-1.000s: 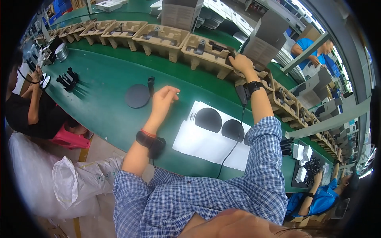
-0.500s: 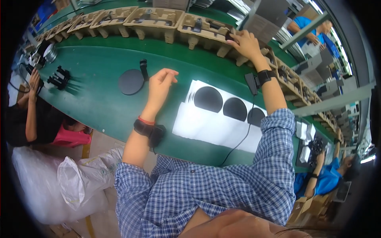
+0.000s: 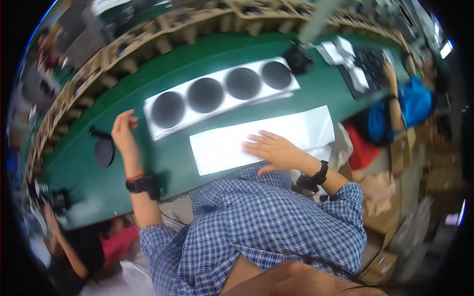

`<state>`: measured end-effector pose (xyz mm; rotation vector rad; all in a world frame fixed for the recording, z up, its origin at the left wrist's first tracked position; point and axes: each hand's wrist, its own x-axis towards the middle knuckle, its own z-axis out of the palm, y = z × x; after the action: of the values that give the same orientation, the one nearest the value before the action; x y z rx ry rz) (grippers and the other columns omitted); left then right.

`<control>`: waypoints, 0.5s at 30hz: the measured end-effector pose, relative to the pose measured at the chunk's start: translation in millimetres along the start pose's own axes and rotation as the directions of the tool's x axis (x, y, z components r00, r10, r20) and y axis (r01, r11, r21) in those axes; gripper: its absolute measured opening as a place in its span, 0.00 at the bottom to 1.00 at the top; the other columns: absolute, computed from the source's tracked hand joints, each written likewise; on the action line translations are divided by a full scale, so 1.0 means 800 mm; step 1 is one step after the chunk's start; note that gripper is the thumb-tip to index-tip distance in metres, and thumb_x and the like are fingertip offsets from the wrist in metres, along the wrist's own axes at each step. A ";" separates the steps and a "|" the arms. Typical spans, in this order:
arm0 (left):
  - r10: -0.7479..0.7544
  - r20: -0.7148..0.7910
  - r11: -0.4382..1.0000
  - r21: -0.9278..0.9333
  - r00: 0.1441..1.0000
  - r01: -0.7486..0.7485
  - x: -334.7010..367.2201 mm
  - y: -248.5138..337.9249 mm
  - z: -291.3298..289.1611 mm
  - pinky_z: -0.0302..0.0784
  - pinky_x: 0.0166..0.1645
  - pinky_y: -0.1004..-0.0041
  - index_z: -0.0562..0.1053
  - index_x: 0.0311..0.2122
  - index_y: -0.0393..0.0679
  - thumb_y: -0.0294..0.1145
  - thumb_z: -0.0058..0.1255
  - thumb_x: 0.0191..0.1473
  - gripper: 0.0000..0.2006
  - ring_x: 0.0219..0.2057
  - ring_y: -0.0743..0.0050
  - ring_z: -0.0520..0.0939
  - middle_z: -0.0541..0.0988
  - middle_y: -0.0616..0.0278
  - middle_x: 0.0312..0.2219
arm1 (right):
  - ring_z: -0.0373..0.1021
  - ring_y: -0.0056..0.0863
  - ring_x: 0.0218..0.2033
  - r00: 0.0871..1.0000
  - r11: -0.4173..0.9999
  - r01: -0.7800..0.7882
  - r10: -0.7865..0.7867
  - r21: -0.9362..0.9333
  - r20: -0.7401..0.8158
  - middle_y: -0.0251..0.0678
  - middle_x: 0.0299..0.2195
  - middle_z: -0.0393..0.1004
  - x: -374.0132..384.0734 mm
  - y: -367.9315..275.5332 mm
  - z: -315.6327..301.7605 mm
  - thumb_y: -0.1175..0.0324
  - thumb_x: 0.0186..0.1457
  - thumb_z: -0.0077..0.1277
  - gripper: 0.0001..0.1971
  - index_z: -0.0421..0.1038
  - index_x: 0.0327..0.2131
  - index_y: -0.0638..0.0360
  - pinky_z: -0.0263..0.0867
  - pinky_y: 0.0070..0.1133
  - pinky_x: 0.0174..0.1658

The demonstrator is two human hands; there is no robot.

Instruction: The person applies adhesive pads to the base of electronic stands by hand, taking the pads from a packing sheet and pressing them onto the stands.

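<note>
In the head view, the white paper (image 3: 217, 150) is being partly covered by the right hand (image 3: 277, 151), whose fingers are lying wide apart across it, seemingly so that the sheet is being kept flat near the front edge of the green table (image 3: 98, 190). Beyond it, a white strip (image 3: 227, 107) with four black circles (image 3: 205, 95) is being left uncovered, probably for easy reach. Just beside the strip's left end, the left hand (image 3: 124, 129) is being held with loosely bent fingers; whether anything is being pinched cannot be told through the blur. A dark disc (image 3: 104, 152) is being kept aside, perhaps for room.
</note>
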<state>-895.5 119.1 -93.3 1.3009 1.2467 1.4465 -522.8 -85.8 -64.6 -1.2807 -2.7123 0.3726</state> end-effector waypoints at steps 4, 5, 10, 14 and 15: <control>0.033 0.011 0.998 0.059 0.999 -0.034 0.009 -0.021 -0.003 0.69 0.37 0.79 0.76 0.40 0.37 0.36 0.39 0.60 0.16 0.31 0.79 0.75 0.75 0.64 0.28 | 0.64 0.30 0.55 0.863 0.946 -0.290 0.192 -0.146 -0.468 0.32 0.51 0.70 -0.123 0.024 0.061 0.76 0.49 0.45 0.20 0.69 0.49 0.51 0.58 0.32 0.58; 0.031 0.042 0.998 0.045 0.999 -0.032 0.018 -0.029 -0.016 0.69 0.38 0.78 0.75 0.41 0.36 0.36 0.39 0.61 0.16 0.32 0.78 0.75 0.75 0.64 0.29 | 0.66 0.32 0.53 0.749 0.899 -0.418 0.261 -0.129 -0.609 0.34 0.49 0.71 -0.150 0.032 0.071 0.77 0.48 0.46 0.20 0.70 0.47 0.51 0.60 0.33 0.56; 0.083 0.090 0.974 0.204 0.992 -0.100 0.030 0.004 -0.008 0.68 0.39 0.78 0.74 0.43 0.39 0.32 0.41 0.58 0.13 0.34 0.78 0.75 0.75 0.65 0.31 | 0.57 0.41 0.52 -0.117 0.320 -0.893 0.514 0.317 -0.850 0.43 0.49 0.63 -0.293 0.125 0.174 0.75 0.46 0.51 0.26 0.69 0.52 0.46 0.49 0.35 0.56; 0.056 0.057 0.981 0.181 0.997 -0.065 0.019 0.041 0.016 0.66 0.38 0.78 0.73 0.43 0.35 0.34 0.40 0.60 0.15 0.32 0.79 0.73 0.73 0.68 0.26 | 0.63 0.42 0.45 -0.548 0.260 -0.654 0.484 0.710 -0.682 0.44 0.41 0.67 -0.301 0.208 0.279 0.74 0.50 0.49 0.24 0.68 0.53 0.46 0.57 0.34 0.51; 0.068 0.075 0.986 0.146 0.995 -0.078 0.018 0.042 0.006 0.65 0.37 0.79 0.73 0.43 0.34 0.34 0.40 0.60 0.15 0.30 0.80 0.71 0.71 0.69 0.24 | 0.65 0.43 0.44 -0.445 0.192 -0.692 0.646 0.696 -0.620 0.46 0.40 0.69 -0.297 0.223 0.319 0.70 0.52 0.48 0.22 0.67 0.53 0.47 0.59 0.35 0.50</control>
<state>-891.3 127.6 -57.4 1.4978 1.2926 1.3677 -292.8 -203.5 -359.5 -2.1316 -0.4244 -0.3818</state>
